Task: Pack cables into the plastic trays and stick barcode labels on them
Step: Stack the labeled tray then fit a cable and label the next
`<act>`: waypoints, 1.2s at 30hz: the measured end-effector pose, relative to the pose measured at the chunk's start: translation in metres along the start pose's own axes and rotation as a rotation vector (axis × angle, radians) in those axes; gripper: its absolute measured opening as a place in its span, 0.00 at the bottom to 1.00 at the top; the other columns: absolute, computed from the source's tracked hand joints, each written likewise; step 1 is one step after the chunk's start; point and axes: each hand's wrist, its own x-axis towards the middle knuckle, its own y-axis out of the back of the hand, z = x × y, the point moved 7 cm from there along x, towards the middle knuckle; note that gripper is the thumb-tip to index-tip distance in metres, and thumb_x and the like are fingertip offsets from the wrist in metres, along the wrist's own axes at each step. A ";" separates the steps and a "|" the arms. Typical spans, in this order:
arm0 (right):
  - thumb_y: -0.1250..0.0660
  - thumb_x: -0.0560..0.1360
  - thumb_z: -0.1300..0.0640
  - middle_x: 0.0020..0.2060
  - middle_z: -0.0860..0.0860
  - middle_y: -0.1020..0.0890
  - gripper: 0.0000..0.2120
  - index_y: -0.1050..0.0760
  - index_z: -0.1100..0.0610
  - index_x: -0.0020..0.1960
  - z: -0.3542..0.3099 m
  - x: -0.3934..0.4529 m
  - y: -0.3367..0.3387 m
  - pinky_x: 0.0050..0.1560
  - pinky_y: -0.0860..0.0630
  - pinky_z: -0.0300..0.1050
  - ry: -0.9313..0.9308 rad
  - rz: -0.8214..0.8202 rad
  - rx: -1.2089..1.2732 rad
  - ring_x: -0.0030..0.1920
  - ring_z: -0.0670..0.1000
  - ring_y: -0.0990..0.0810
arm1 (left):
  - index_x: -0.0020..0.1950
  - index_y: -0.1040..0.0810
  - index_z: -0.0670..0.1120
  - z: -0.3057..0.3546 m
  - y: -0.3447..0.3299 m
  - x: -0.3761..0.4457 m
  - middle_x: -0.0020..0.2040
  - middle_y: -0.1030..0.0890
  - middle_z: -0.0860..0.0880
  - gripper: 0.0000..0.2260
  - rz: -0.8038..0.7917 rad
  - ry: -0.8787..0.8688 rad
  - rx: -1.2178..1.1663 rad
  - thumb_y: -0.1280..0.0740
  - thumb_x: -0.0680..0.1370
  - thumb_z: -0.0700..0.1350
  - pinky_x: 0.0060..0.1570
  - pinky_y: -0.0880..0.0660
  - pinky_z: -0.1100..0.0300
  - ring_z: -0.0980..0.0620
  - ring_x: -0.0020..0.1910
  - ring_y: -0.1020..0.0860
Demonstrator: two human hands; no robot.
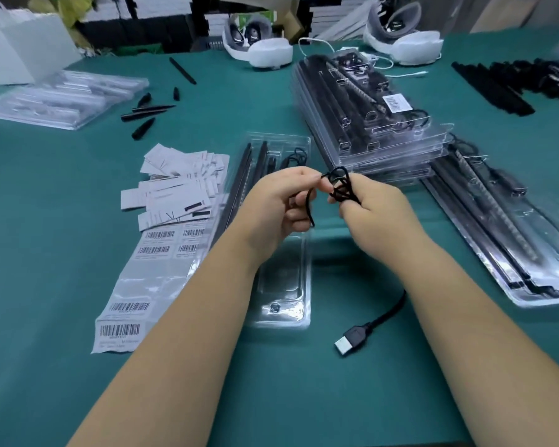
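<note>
While both hands, left hand (279, 201) and right hand (368, 204), pinch the cable (339, 185) mid-coil, open tray (281, 285) awaits it; packed stack (368, 124) done; labels (126, 317) left.

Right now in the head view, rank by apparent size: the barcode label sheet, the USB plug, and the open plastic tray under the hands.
1. Open plastic tray, partly hidden by the arms, so only roughly ahead.
2. Barcode label sheet, close to the tray.
3. USB plug, clearly smallest.
</note>
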 end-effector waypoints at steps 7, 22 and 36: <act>0.39 0.73 0.61 0.30 0.44 0.24 0.12 0.26 0.46 0.38 0.009 -0.001 -0.019 0.38 0.31 0.46 -0.116 -0.016 0.337 0.33 0.47 0.29 | 0.37 0.16 0.45 0.002 0.002 -0.001 0.30 0.32 0.49 0.09 -0.053 -0.009 -0.083 0.35 0.72 0.41 0.26 0.32 0.66 0.58 0.24 0.37; 0.42 0.73 0.68 0.39 0.50 0.23 0.10 0.26 0.60 0.50 -0.001 0.001 -0.034 0.45 0.29 0.47 -0.040 -0.176 0.374 0.41 0.50 0.26 | 0.54 0.20 0.45 -0.004 -0.001 0.007 0.28 0.33 0.52 0.07 0.019 -0.025 0.059 0.33 0.77 0.41 0.23 0.36 0.68 0.58 0.23 0.38; 0.41 0.81 0.56 0.30 0.45 0.24 0.08 0.29 0.52 0.43 0.011 0.002 -0.043 0.45 0.26 0.51 -0.288 -0.033 0.837 0.38 0.50 0.24 | 0.48 0.21 0.48 0.001 0.013 0.009 0.32 0.25 0.54 0.05 0.124 0.123 0.820 0.36 0.76 0.46 0.30 0.31 0.61 0.56 0.28 0.30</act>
